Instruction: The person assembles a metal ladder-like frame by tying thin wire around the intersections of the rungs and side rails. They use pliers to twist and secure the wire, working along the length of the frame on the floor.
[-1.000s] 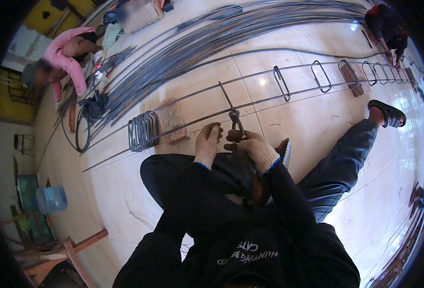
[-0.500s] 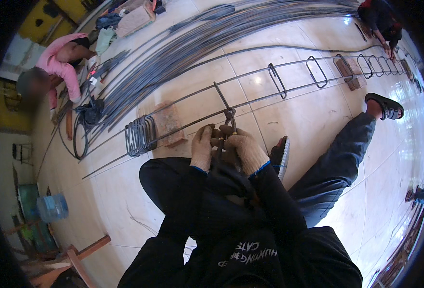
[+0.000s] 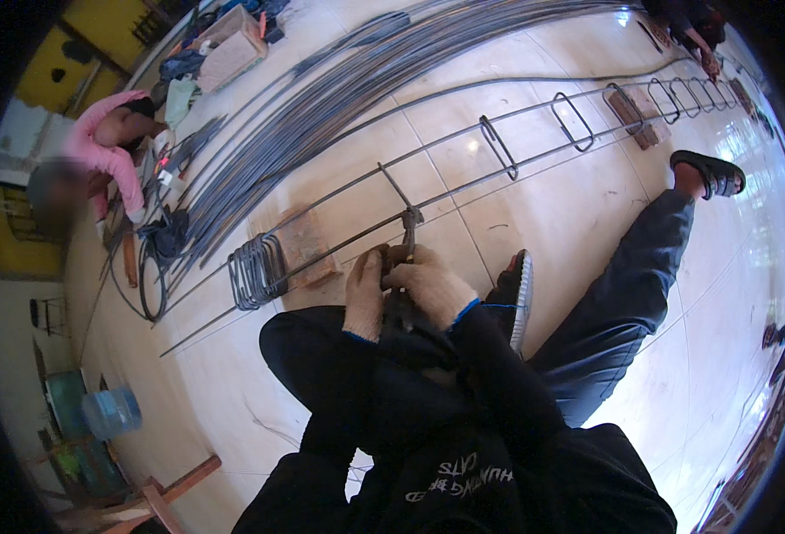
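Beige work gloves with blue cuff edging cover both my hands. My right hand [image 3: 435, 283] is closed around the handles of dark metal pincers [image 3: 409, 233]. Close beside it, my left hand [image 3: 365, 292] has its fingers bent against the same handles; its fingertips are partly hidden. The pincers' head meets the near long steel bar [image 3: 458, 189] where a rectangular stirrup [image 3: 395, 185] crosses it. To the left, a bunch of stirrups [image 3: 257, 272] hangs packed together on the bars. More stirrups [image 3: 573, 122] are spaced out along the bars to the right.
A brick-like block [image 3: 299, 245] props the bars at left, another block [image 3: 639, 117] at right. Loose rebar [image 3: 321, 116] lies beyond. A person in pink [image 3: 112, 147] crouches at left; another person's hand [image 3: 711, 64] touches the far end. A water jug [image 3: 112, 411] stands lower left.
My view has shifted slightly, so the bars appear a little lower and farther left. My hands stay together at the pincers, with the right fingers drawn in closer to the left hand.
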Tool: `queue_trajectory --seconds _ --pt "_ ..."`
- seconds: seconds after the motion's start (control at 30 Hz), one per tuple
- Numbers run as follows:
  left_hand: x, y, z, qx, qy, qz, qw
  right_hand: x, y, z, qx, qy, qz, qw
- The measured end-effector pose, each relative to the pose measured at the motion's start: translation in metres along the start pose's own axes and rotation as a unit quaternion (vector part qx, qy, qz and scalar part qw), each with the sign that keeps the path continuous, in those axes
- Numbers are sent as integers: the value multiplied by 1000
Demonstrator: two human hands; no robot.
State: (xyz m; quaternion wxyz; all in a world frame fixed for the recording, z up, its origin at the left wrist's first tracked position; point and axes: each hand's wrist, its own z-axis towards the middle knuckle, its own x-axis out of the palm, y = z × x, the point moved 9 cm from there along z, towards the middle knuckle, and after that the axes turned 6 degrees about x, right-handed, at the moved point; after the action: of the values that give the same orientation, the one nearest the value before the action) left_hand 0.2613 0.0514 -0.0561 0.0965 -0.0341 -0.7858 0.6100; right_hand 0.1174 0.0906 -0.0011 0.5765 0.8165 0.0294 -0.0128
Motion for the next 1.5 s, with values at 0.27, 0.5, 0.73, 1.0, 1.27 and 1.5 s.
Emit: queue_trajectory --seconds 0.27,0.5,0.73,1.0,1.27,1.5 --pt "0 -55 -65 -68 103 260 958 19 -28 1 164 -152 154 962" --pt "11 -88 -86 -188 257 322 892 32 -37 10 154 -180 162 958" --pt "14 -44 -77 -325 294 275 856 29 -35 0 183 -162 246 938" --pt "16 -19 -99 -395 213 -23 894 37 -25 -11 198 81 518 829" --pt "73 -42 -121 -371 261 -489 745 61 -2 29 45 233 805 544" --pt "14 -86 -63 -123 236 418 868 63 -35 38 192 95 668 713"
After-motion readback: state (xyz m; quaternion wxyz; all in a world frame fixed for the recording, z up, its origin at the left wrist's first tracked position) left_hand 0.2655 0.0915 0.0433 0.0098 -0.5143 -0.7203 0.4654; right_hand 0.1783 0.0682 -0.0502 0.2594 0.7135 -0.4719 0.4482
